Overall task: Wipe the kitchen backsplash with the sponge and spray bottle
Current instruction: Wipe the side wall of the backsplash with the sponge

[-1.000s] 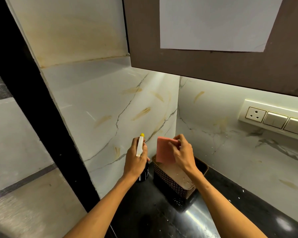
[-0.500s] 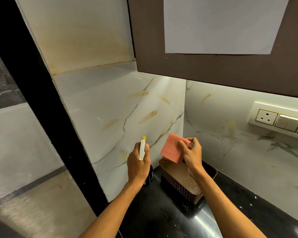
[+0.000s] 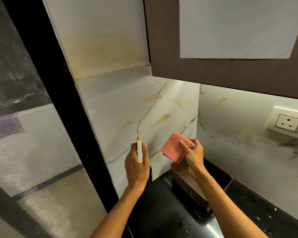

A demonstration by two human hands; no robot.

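Observation:
My left hand (image 3: 136, 166) grips a spray bottle (image 3: 139, 148) with a white head and yellow nozzle, which points at the marble backsplash (image 3: 144, 114). The bottle's dark body is mostly hidden below my hand. My right hand (image 3: 193, 154) pinches a thin pink sponge (image 3: 173, 148) by its right edge and holds it up just short of the corner of the wall. The backsplash is white with grey veins and several yellowish smears, on both the left panel and the right panel (image 3: 239, 134).
A dark perforated basket (image 3: 187, 189) stands on the black countertop (image 3: 162, 212) under my right hand. A brown wall cabinet (image 3: 230, 71) hangs overhead. A socket and switch plate (image 3: 288, 121) sits on the right wall. A black frame (image 3: 58, 100) borders the left.
Both hands rose slightly toward the left wall panel. The sponge turned from edge-on to showing its flat face. The view shifted left.

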